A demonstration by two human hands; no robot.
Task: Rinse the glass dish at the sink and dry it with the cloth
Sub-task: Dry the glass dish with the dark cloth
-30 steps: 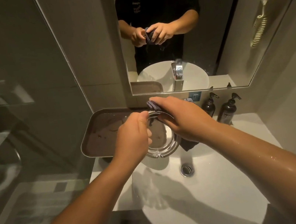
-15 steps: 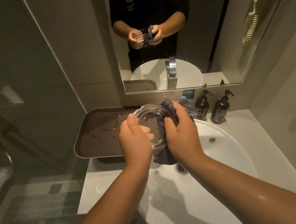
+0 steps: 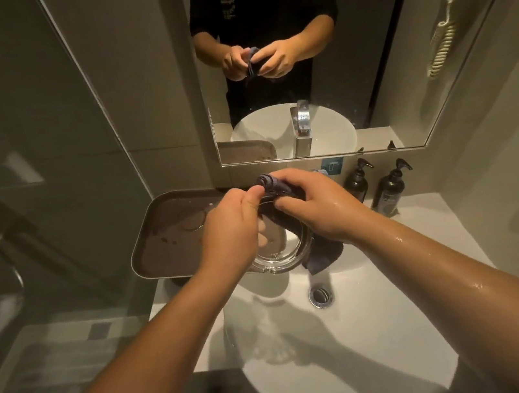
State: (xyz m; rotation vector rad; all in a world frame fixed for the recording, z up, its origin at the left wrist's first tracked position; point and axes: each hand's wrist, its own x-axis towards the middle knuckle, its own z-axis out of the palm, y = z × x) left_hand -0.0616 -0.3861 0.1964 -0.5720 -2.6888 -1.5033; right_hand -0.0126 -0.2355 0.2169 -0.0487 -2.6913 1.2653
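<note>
A clear round glass dish (image 3: 281, 254) is held on edge above the back of the white sink (image 3: 360, 350). My left hand (image 3: 233, 231) grips its left rim, thumb on top. My right hand (image 3: 317, 207) holds a dark blue-grey cloth (image 3: 271, 185) against the dish's upper right rim; the cloth bunches above the fingers and a corner of it hangs below the hand. Both wrists are wet. The tap is hidden behind my hands and shows only in the mirror.
A brown tray (image 3: 169, 237) with water drops sits left of the sink on the white counter (image 3: 425, 224). Two dark pump bottles (image 3: 389, 187) stand at the back right. The drain (image 3: 320, 294) lies below the dish. A mirror (image 3: 365, 60) faces me; a glass shower wall is at left.
The dish has tipped from facing me to rim-down over the basin. My right hand has slid with the cloth from the dish's right side to over its upper rim.
</note>
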